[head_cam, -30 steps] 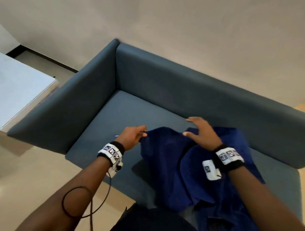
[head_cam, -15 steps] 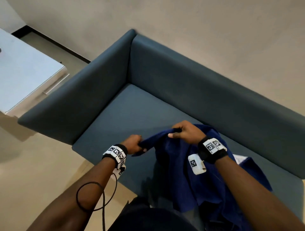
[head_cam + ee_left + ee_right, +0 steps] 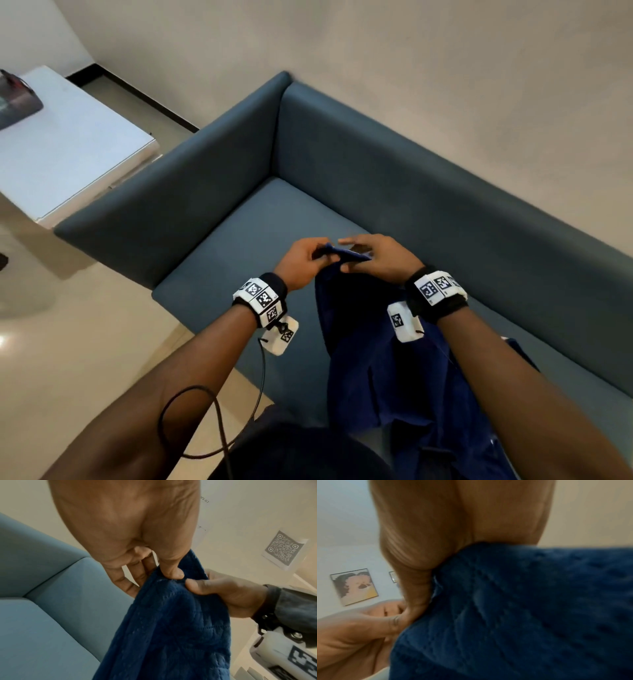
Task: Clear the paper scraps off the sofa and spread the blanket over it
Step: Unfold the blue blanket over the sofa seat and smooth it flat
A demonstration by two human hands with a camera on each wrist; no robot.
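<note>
left hand [image 3: 301,260]: thumb and fingers pinch the top edge of the blue blanket [image 3: 383,359] | right hand [image 3: 380,258]: pinches the same edge, right beside the left hand | blanket: held up above the sofa [image 3: 239,240] seat, hanging down to it | white table [image 3: 72,144]: just beside the sofa arm

I have brought my left hand [image 3: 301,263] and right hand [image 3: 380,260] together; a second ago they were apart on the blanket [image 3: 387,359]. My right hand, flat and spread then, now pinches the blanket's top edge right beside my left thumb. The edge has risen off the sofa [image 3: 239,260] seat, and the cloth has gathered from a wide heap into a narrower hanging drape.
</note>
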